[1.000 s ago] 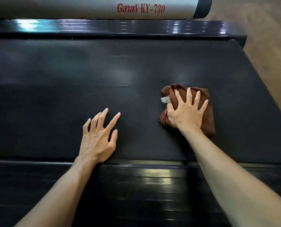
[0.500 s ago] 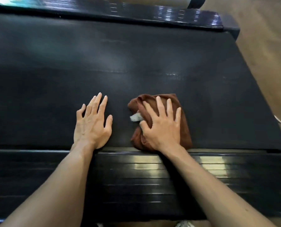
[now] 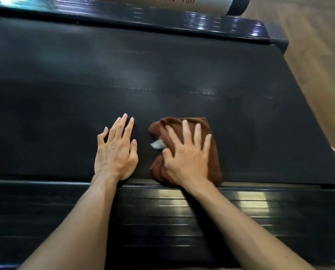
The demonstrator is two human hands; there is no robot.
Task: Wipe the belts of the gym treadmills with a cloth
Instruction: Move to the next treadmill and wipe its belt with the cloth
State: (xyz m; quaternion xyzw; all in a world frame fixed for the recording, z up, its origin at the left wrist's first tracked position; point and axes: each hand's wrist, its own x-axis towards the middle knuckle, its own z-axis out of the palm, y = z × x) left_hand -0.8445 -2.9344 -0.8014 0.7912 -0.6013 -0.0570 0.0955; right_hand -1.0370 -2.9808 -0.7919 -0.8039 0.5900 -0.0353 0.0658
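Note:
A folded brown cloth (image 3: 214, 152) with a small white tag lies on the black treadmill belt (image 3: 162, 78), close to the belt's near edge. My right hand (image 3: 186, 154) presses flat on the cloth with its fingers spread and straight. My left hand (image 3: 117, 149) rests flat on the bare belt just left of the cloth, fingers together and straight, a narrow gap between it and the cloth.
A glossy ribbed black side rail (image 3: 182, 217) runs along the near edge of the belt, another rail (image 3: 123, 14) along the far edge. A grey frame tube with red lettering (image 3: 201, 2) lies beyond. Wooden floor (image 3: 318, 45) shows at the right.
My right hand slid the cloth left and toward the near edge of the belt, then stayed there. My left hand closed its spread fingers and kept its place on the belt.

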